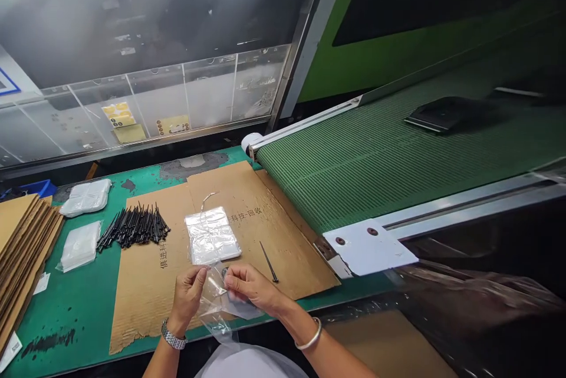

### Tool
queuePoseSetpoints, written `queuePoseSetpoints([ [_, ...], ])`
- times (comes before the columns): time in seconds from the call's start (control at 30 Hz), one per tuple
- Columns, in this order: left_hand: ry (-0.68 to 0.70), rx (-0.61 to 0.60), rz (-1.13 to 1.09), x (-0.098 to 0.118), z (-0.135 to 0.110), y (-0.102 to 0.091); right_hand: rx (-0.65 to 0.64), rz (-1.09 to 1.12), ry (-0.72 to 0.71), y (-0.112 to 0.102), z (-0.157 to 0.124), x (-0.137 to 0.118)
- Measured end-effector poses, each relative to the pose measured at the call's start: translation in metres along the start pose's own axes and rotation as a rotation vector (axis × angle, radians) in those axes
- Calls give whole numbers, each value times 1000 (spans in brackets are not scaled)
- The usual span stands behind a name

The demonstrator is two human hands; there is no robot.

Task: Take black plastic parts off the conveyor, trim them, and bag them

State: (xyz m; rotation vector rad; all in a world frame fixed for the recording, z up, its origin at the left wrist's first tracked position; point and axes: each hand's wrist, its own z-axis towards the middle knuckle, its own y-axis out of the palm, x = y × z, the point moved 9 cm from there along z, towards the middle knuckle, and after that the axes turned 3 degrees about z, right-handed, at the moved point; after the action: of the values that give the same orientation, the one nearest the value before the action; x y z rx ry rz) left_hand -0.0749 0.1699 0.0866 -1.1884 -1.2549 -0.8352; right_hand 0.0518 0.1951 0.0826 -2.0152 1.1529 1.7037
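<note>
My left hand (188,294) and my right hand (250,287) both pinch one small clear plastic bag (218,302) over the near edge of a brown cardboard sheet (145,283). The bag hangs down between my hands, its mouth between my fingertips. Just beyond my hands lies a stack of clear plastic bags (211,235). A single black cable tie (268,261) lies to the right of the stack, apart from my right hand. A heap of black cable ties (132,226) sits further left on the cardboard.
A green conveyor belt (375,160) runs to the right, carrying a black flat part (440,114). Folded cardboard sheets (22,248) are stacked at the left edge. Two packs of clear bags (86,196) lie on the green table (84,301).
</note>
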Motion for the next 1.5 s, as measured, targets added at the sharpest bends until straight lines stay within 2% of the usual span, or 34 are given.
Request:
queuePoseSetpoints([
  [0.1,10,-10,9,-1,0,1,-11,-22,7,3,-5,0],
  [0.27,9,-26,31,-4,-1,2,55,-46,-39,-3,-8,-1],
  [0.33,12,74,33,0,-2,-6,73,-56,-57,-4,-8,-4],
  [0.43,-6,238,-86,7,-9,-18,131,-104,-100,-7,-11,-12],
  [0.5,-41,175,-189,11,-12,-7,182,-156,-130,-9,-15,-19],
  [0.63,-140,-151,-362,14,-22,40,222,-307,-167,-4,-21,-25],
  [0.7,-191,-178,-468,8,-24,51,208,-322,-164,-1,-21,-21],
  [0.8,-274,-49,-633,-11,-21,47,255,-264,-156,-10,-18,-13],
  [0.9,-363,84,-756,-29,-19,40,386,-168,-149,-29,-15,-3],
  [1.03,-391,176,-794,-38,-22,39,531,-33,-146,-43,-9,11],
  [1.2,-366,300,-687,-48,-24,34,652,-15,-199,-49,-4,16],
  [1.33,-295,332,-517,-48,-28,24,595,-169,-250,-40,1,11],
  [1.4,-165,337,-256,-38,-28,16,500,-281,-271,-27,3,7],
  [1.5,81,198,279,-21,-22,22,371,-434,-291,-11,4,6],
])
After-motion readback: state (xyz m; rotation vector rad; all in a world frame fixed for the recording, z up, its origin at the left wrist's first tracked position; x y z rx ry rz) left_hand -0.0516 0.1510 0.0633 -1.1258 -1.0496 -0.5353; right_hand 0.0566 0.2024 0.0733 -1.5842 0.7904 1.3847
